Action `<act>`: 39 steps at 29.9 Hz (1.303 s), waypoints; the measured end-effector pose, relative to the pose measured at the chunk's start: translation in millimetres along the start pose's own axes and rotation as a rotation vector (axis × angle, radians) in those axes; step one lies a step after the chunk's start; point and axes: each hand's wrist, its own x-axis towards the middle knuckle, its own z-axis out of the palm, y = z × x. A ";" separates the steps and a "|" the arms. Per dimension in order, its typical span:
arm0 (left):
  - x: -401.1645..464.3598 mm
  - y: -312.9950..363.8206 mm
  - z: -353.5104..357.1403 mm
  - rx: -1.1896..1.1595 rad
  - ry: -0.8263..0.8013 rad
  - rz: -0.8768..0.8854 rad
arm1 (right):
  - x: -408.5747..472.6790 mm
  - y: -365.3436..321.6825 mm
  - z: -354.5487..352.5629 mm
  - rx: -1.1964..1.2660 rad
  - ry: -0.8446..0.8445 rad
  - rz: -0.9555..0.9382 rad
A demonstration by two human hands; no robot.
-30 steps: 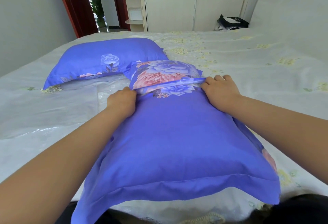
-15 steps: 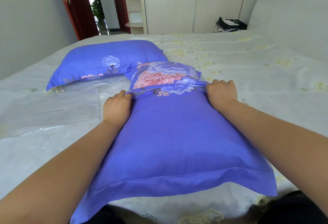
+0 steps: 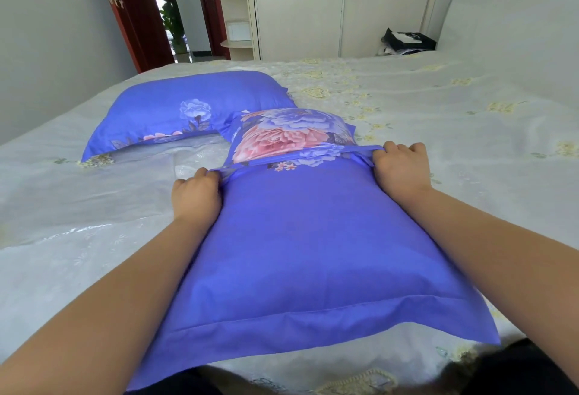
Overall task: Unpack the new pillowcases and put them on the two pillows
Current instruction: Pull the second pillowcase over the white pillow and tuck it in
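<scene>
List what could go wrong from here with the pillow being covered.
1. Both hands, left hand and right hand, pinch only the open hem; it may slip free.
2. The floral end is not covered yet, so it may bunch.
3. A hard tug might shove the near pillow into the far pillow.

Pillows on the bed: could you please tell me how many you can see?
2. The near pillow lies in front of the person, both hands gripping the case edge at its far end. The far pillow lies beyond it to the left, on the bed. None seems hidden.
</scene>
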 end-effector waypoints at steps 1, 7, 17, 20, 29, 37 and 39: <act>-4.0 0.7 4.1 0.022 -0.008 0.015 | -2.9 1.9 3.9 0.006 0.027 -0.015; -12.1 -12.4 6.5 0.026 0.332 0.263 | -16.2 18.4 7.8 0.061 0.071 -0.157; 10.8 20.2 -29.2 -0.366 0.137 -0.071 | -1.2 8.6 -9.9 0.309 0.107 -0.023; 3.6 25.1 -36.5 -0.566 0.322 -0.109 | 2.4 12.5 -18.3 0.359 0.024 0.180; -31.7 1.5 -13.9 -0.468 0.270 0.088 | -37.3 21.0 1.3 0.335 -0.070 0.118; -37.5 -18.9 2.8 -0.168 -0.495 -0.153 | -54.6 37.9 22.6 0.257 -0.596 0.207; -38.7 -22.5 -2.0 -0.209 -0.656 -0.084 | -49.9 39.4 18.6 0.328 -0.715 0.188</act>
